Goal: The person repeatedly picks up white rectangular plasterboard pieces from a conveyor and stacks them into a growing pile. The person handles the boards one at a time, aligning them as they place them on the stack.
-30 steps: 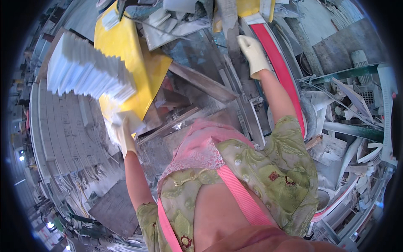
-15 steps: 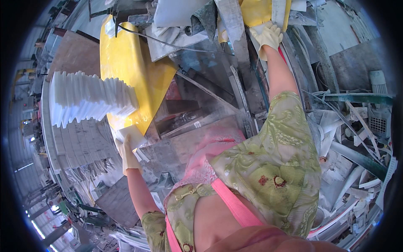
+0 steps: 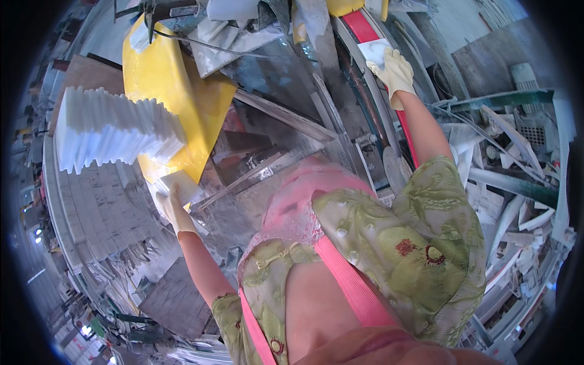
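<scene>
- The right hand [image 3: 394, 73], gloved, has its fingers against the near end of a pale tile [image 3: 373, 51] at 1 o'clock; how firmly it grips I cannot tell.
- The left hand [image 3: 173, 208], also gloved, grasps a white block [image 3: 181, 185] at 9 o'clock, thumb over its top.
- Both pieces look stiff, stone-like and fairly heavy for their size; corners may chip, and smooth faces may slip under gloves. Opposite edges seem the safest hold.
- The tile lies flat on a red belt [image 3: 360, 26], bordered by a metal rail [image 3: 365, 79]. Bare belt shows beyond it, toward 12 o'clock.
- A ragged tile stack [image 3: 118, 131] on the block's 10 o'clock side leaves little room there.
- Toward 12 o'clock, a wooden plank [image 3: 285, 114] slants between the hands.
</scene>
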